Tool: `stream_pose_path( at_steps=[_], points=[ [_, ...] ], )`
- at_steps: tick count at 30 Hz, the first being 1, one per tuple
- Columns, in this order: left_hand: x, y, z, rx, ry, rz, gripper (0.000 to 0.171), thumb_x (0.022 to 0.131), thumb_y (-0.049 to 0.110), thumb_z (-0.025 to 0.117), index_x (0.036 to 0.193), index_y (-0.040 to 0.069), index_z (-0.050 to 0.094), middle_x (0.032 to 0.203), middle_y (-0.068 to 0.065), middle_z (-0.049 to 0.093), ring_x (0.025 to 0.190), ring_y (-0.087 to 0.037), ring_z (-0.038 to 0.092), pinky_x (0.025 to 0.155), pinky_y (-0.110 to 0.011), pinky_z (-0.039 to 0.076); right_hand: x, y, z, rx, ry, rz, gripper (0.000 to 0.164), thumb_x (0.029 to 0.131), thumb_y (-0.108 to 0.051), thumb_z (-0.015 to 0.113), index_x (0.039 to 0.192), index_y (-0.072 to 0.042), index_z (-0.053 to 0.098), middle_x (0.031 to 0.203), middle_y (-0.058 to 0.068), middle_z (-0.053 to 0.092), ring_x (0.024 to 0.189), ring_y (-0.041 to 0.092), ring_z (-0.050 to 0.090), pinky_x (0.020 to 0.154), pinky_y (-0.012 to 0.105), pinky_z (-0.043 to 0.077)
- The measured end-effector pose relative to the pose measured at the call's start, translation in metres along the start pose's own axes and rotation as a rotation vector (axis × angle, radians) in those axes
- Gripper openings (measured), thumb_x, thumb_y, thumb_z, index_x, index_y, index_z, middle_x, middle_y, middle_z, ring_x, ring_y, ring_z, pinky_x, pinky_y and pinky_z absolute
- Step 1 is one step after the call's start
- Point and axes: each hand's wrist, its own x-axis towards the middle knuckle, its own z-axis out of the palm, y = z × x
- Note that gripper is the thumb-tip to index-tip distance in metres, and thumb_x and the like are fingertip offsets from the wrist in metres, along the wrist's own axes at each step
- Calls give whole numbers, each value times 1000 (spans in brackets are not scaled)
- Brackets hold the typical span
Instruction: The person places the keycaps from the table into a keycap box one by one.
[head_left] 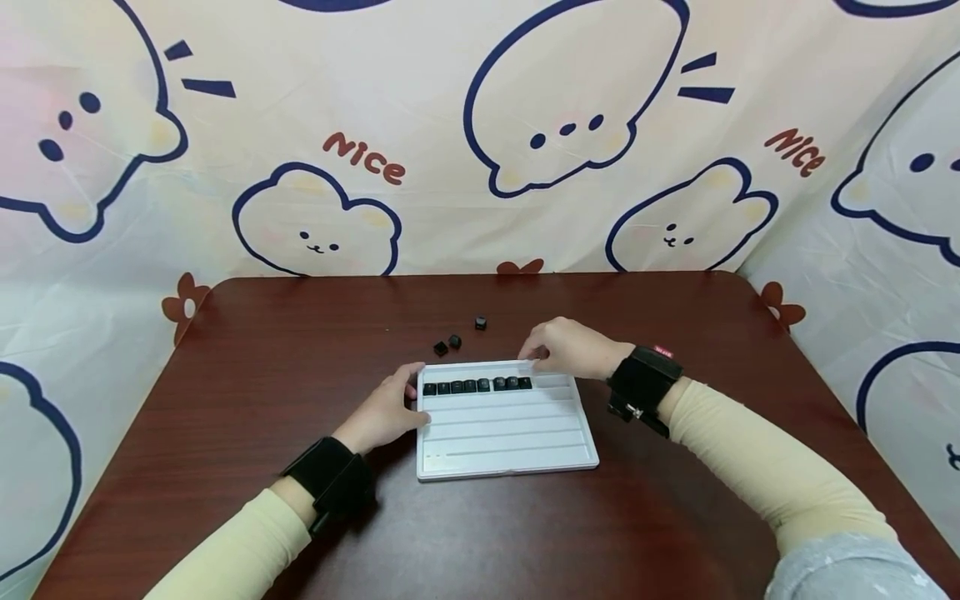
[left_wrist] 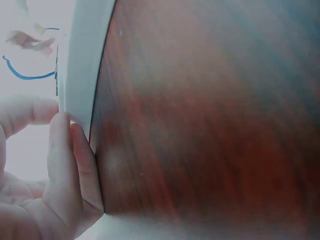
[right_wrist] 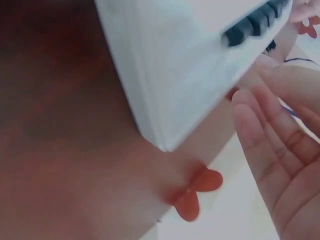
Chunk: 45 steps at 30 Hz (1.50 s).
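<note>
**Brace Low, Touch Lightly**

The left hand (head_left: 384, 415) pinches the left rim of the ridged white tray (head_left: 510, 454), just right of it on the counter (head_left: 300, 367). A firm, level hold suits best, clear of the black keycap row (head_left: 470, 386) beginning beside it. The right hand (head_left: 573, 347) is bunched at the far rim; whether it grips anything I cannot tell. Gentle pressure should spare the row. Three loose keycaps (head_left: 454, 342), between the hands beyond the tray, show clearly only in the head view; the left wrist view alone reveals fingers (left_wrist: 61, 140) against the tray's outer wall.
</note>
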Motion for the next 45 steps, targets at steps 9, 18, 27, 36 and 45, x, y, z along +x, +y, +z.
stream_pose_path(
  at_steps=[9,18,27,36,45],
  points=[
    [-1,0,1,-6,3,-10,78,89,1,76,157,6,37,114,-16,52,89,-25,51,74,-37,41,58,3,-9,-85,14,-102,23,88,7,76,109,-2,79,107,8,73,104,25,68,90,37,55],
    [3,-1,0,-27,-6,-6,78,89,2,76,157,6,37,111,-15,51,83,-24,51,72,-35,41,111,-3,3,-204,-62,-89,28,91,15,65,110,-1,78,112,13,69,110,30,64,94,38,52],
    [4,-1,-2,-42,-16,-8,79,90,2,76,158,8,36,112,-15,50,84,-24,50,72,-35,40,121,2,9,-190,-113,18,32,93,15,58,116,1,76,119,16,69,118,33,62,96,40,52],
    [4,0,-2,-41,-9,-1,78,90,1,75,157,7,37,110,-14,49,82,-23,49,72,-35,39,112,2,9,-118,-63,87,26,90,12,67,113,1,77,117,16,71,114,32,65,91,40,54],
    [1,-1,-1,-27,-13,26,79,89,1,75,157,6,36,110,-14,50,82,-23,48,72,-36,39,103,8,10,-80,6,75,15,90,0,76,104,-3,78,105,10,74,100,28,66,88,39,54]
  ],
)
